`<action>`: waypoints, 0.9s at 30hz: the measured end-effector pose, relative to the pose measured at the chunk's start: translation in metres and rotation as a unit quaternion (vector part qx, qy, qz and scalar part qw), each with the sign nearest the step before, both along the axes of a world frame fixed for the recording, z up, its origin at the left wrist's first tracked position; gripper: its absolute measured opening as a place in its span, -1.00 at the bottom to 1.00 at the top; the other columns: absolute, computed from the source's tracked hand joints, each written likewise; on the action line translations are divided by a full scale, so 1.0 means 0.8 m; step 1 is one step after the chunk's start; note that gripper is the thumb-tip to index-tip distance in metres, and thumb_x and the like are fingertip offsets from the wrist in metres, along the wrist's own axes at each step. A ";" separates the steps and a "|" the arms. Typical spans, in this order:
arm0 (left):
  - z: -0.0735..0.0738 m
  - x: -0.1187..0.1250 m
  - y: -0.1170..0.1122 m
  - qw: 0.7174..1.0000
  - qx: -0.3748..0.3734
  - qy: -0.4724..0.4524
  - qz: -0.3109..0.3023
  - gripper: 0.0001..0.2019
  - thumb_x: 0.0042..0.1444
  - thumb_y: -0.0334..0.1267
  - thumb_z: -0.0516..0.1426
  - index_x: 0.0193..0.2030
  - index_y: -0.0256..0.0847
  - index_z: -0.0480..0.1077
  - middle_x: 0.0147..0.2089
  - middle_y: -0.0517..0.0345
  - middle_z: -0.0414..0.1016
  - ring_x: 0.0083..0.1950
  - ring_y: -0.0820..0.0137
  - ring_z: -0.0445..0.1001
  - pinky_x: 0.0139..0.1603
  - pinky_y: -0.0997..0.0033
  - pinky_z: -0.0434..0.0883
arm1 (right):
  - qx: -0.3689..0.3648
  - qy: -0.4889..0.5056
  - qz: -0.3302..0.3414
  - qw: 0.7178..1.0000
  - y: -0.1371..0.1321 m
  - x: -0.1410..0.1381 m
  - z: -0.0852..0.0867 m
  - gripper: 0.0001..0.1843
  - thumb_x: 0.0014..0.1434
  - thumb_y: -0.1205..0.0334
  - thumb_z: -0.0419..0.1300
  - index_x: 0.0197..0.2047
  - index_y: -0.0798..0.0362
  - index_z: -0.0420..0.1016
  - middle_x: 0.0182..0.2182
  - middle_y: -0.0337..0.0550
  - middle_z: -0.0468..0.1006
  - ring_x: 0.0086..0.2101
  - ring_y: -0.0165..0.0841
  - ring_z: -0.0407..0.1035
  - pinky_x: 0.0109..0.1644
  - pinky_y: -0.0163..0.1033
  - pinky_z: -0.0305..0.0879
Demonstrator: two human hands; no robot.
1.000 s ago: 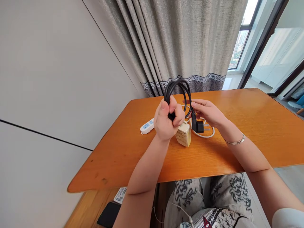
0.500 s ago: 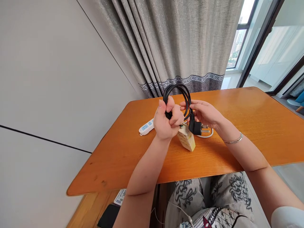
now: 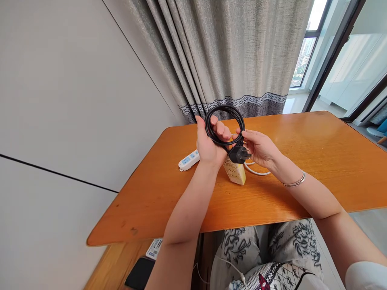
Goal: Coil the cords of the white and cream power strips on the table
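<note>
A black power cord point(image 3: 225, 108) is wound into a round coil held up above the table. Its plug point(image 3: 237, 154) hangs at the lower right of the loops, prongs pointing right. My left hand point(image 3: 210, 147) cradles the coil from the left, thumb raised outside the loops and fingers loosely curled through the ring. At the coil's right side my right hand point(image 3: 260, 147) pinches the loops between thumb and fingers, just above the plug. Behind and below stands a cream-coloured box point(image 3: 235, 173), its top partly hidden by the plug and hands.
A white power strip point(image 3: 189, 160) lies on the wooden table point(image 3: 151, 193) left of the box. A white cable point(image 3: 256, 173) curves out by my right hand. A dark phone-like slab point(image 3: 139, 274) rests below the table edge. The curtain point(image 3: 242, 48) hangs behind.
My left hand has loosened from a fist around the cord to a more opened palm. The coil now faces me as a fuller ring, and the plug has swung up and left.
</note>
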State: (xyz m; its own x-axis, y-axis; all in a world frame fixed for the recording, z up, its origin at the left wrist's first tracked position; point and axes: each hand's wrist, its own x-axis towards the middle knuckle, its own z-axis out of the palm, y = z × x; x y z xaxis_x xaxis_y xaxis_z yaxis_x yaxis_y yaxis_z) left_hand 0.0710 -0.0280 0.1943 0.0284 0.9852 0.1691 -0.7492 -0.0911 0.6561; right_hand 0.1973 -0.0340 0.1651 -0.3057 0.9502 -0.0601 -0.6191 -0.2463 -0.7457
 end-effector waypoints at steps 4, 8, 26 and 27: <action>-0.002 0.002 0.004 1.000 0.000 0.010 0.004 -0.50 0.26 0.24 0.02 -0.45 -0.16 0.25 -0.70 0.38 0.12 -0.69 0.58 0.21 -0.68 0.63 0.19 | 0.001 0.003 -0.007 1.000 0.001 -0.007 -0.006 -0.88 0.29 0.43 0.11 -0.25 0.11 0.46 -0.43 -0.17 0.63 -0.56 -0.48 0.46 -0.55 -0.45 0.41; -0.002 0.003 0.002 1.000 -0.017 0.002 0.014 -0.50 0.29 0.22 -0.02 -0.45 -0.16 0.25 -0.70 0.37 0.13 -0.68 0.57 0.25 -0.65 0.63 0.24 | -0.001 0.012 -0.021 1.000 -0.001 -0.011 -0.010 -0.88 0.29 0.42 0.10 -0.24 0.10 0.46 -0.43 -0.19 0.62 -0.56 -0.48 0.47 -0.49 -0.42 0.44; -0.001 -0.005 -0.002 0.999 0.002 0.022 -0.041 -0.56 0.42 0.03 -0.11 -0.44 -0.17 0.18 -0.74 0.46 -0.15 -0.78 0.59 -0.08 -0.70 0.61 0.06 | -0.023 0.047 0.028 0.998 -0.002 -0.009 -0.012 -0.85 0.33 0.44 0.06 -0.23 0.11 0.43 -0.42 -0.21 0.56 -0.50 -0.52 0.48 -0.33 -0.48 0.55; 0.001 -0.008 0.000 0.998 -0.001 0.029 -0.047 -0.56 0.42 0.04 -0.11 -0.44 -0.17 0.16 -0.74 0.46 -0.16 -0.79 0.60 -0.11 -0.71 0.61 0.03 | -0.025 0.049 0.031 0.998 -0.002 -0.009 -0.013 -0.86 0.33 0.45 0.07 -0.23 0.10 0.43 -0.39 -0.21 0.56 -0.47 -0.53 0.50 -0.29 -0.49 0.56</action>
